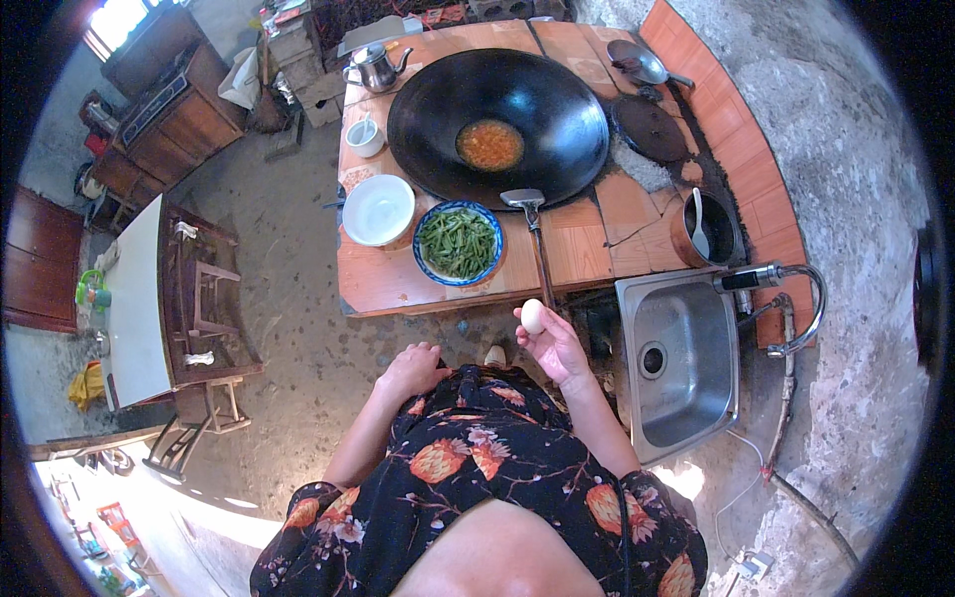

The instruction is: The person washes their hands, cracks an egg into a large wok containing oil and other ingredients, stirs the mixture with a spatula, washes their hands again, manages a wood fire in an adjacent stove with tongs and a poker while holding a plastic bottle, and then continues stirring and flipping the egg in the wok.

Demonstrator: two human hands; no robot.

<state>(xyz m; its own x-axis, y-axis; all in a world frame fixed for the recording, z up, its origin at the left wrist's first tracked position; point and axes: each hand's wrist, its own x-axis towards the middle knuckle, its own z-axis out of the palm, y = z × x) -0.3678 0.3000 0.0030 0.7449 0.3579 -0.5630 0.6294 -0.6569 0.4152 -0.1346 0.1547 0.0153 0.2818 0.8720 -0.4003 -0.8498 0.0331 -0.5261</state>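
Note:
In my right hand (557, 346) is a pale egg (533, 316), held between thumb and fingertips above the stove's front edge. My left hand (412, 372) rests low in front of the dark floral dress, its fingers curled; whatever they may hold is hidden. Beyond the egg, a metal spatula (537, 239) leans with its blade against the rim of a large black wok (438, 109). Orange-red liquid with bits in it (489, 145) pools at the wok's bottom. A blue-rimmed bowl (419, 261) of cut green vegetables (461, 242) stands before the wok, beside an empty-looking white bowl (378, 211).
A steel sink (679, 358) with a curved faucet (811, 298) lies on the right. Behind it stands a dark pot (724, 239) with a white ladle (698, 224). A kettle (375, 70) and small white cup (365, 137) sit at the stove's left, a table (139, 308) farther left.

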